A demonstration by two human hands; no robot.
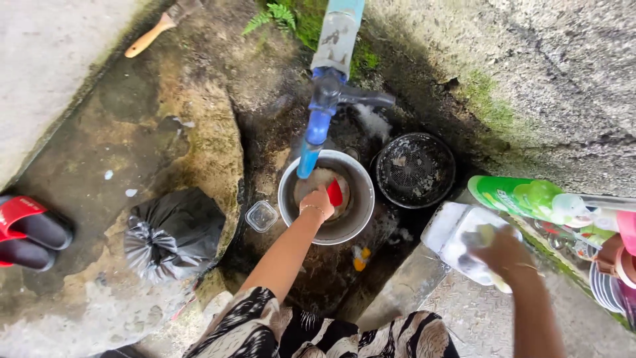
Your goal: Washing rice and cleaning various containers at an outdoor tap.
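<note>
My left hand (pixel 318 202) reaches into a round metal bowl (pixel 354 222) standing under a blue tap (pixel 317 126). Its fingers are closed around a small red object (pixel 336 193) inside the bowl; what the object is cannot be made out. My right hand (pixel 505 255) is off to the right, gripping a pale yellow sponge (pixel 487 235) that presses against a clear plastic container (pixel 450 235) covered in suds. The container rests on the concrete ledge by my right knee.
A black round strainer (pixel 414 169) sits right of the bowl, a small clear tub (pixel 262 215) to its left. There is also a tied black bag (pixel 173 232), red-and-black sandals (pixel 26 229), a green bottle (pixel 523 195), stacked dishes (pixel 606 285) and a wooden-handled brush (pixel 156 30).
</note>
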